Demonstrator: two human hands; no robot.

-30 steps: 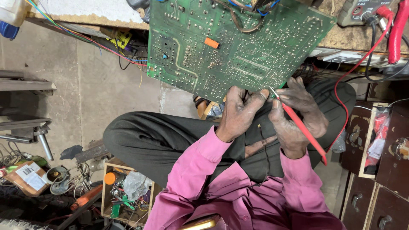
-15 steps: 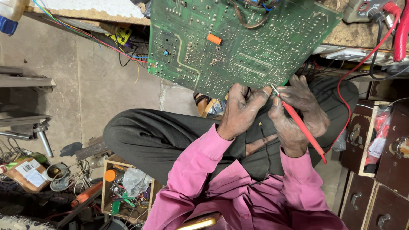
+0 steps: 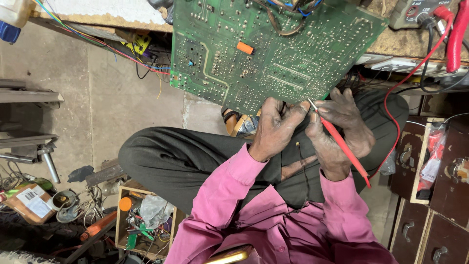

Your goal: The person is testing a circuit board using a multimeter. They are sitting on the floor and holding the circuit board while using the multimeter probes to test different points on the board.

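A large green circuit board (image 3: 273,54) lies solder side up on the bench edge above my lap. My right hand (image 3: 342,129) grips a red meter probe (image 3: 339,142), its metal tip touching the board's lower edge. My left hand (image 3: 276,127) pinches a thin black probe lead (image 3: 304,166) right beside that tip, fingers closed against the board edge. Both hands touch each other over my dark trousers. An orange part (image 3: 245,47) sits on the board.
A multimeter (image 3: 415,12) with red and black leads sits at top right on the worn bench. Brown wooden drawers (image 3: 435,210) stand at right. A wooden box of small parts (image 3: 144,220) and scattered tools (image 3: 63,200) lie on the floor at left.
The view has shifted slightly; the board sits a little higher in frame. Both hands stay at the board's lower edge with the probes, barely moved.
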